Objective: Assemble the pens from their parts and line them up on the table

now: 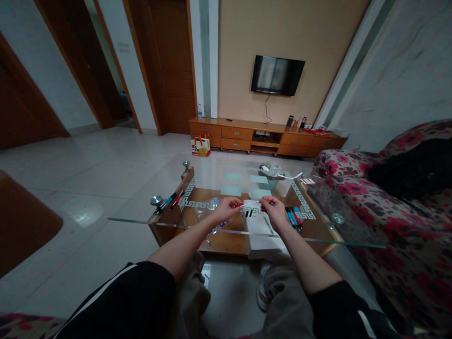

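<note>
Nearest: dark sleeves (143,295) w/ white stripes, grey pants (291,305) & a shoe (262,293) down by the near side of the glass desk (135,220). Over the desk, approx. mid, L hand (229,208) & R hand (274,211) each have one end of a thin white stick (250,203), held roughly level btwn them; L fingers clamped on its red end, R fingers pinched on the other. Just below it, small black pieces (250,213). White box (268,242) seen thru the glass, under R hand. Clear plastic (213,204) beside L hand; can't tell if on or under glass. Blue, red & black pens at both sides: L pens (169,201), R pens (294,217). Farther, basket (272,182) & card (307,181). Beyond: bag (200,145) on floor, wood cabinet (236,133), TV (277,75) on wall.
</note>
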The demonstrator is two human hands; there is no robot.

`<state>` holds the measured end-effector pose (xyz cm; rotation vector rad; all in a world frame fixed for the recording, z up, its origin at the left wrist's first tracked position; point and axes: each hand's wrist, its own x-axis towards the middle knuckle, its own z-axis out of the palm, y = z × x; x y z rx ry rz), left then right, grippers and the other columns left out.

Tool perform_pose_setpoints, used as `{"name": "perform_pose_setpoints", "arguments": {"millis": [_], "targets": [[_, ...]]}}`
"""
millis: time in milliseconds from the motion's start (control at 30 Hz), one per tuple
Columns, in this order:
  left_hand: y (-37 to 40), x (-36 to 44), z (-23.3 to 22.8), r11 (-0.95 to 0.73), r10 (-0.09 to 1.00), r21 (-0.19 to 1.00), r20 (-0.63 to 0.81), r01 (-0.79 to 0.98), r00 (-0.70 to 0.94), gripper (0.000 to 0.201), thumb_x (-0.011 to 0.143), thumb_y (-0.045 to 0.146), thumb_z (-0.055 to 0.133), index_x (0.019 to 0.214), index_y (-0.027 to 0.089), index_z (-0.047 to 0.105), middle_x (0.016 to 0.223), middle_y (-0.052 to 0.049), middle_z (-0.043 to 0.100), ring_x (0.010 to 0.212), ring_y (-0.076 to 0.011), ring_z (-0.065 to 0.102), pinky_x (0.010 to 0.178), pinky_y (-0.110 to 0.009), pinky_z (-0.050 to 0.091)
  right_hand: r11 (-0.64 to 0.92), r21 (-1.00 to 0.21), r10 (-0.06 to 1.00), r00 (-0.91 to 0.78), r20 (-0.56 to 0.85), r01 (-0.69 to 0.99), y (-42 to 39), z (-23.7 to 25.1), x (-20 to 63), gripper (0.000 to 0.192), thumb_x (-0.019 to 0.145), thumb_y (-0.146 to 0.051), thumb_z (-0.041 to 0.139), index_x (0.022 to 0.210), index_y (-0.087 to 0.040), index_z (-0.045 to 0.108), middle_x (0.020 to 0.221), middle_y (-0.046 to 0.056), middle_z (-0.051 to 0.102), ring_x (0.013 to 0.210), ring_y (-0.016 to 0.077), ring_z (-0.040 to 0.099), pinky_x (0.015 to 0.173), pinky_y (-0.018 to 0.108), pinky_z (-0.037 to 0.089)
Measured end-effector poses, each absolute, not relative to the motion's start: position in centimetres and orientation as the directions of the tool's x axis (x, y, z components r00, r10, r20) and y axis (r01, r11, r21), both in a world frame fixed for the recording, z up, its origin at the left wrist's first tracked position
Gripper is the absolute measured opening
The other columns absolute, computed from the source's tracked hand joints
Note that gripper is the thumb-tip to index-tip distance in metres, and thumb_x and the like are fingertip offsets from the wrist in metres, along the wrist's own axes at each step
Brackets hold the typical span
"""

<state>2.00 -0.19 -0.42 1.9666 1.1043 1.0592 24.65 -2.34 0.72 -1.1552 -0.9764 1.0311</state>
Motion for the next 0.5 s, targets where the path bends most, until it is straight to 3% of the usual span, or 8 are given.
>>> {"name": "perform_pose_setpoints", "arguments": {"millis": [300,500], "targets": [[-0.21,2.02,-0.23,-0.458,0.880,0.806,0.351,0.375,0.320,0.017,0.075,0.026,0.067,0.087,0.016,0.074,0.075,-0.003,0.071,0.066,-0.0137,0.059,0.064,-0.024,0.045,0.123,-0.984,0.944,0.321,0.075,-0.132,-2.37,1.14,24.80,0.042,0.059,-0.039,0.083,0.087,-0.016,0.062,0.065,-0.001,0.063,0.052,0.0108,0.056,0.052,0.024,0.047],[-0.15,2.01,-0.29,-0.461,0.880,0.796,0.356,0.391,0.313,0.017,0.075,0.025,0.067,0.087,0.017,0.075,0.075,-0.003,0.071,0.066,-0.0143,0.059,0.063,-0.024,0.045,0.116,-0.985,0.957,0.280,0.076,-0.129,-2.38,1.02,24.83,0.042,0.058,-0.040,0.084,0.085,-0.016,0.063,0.065,-0.002,0.062,0.053,0.0102,0.055,0.051,0.023,0.047]]}}
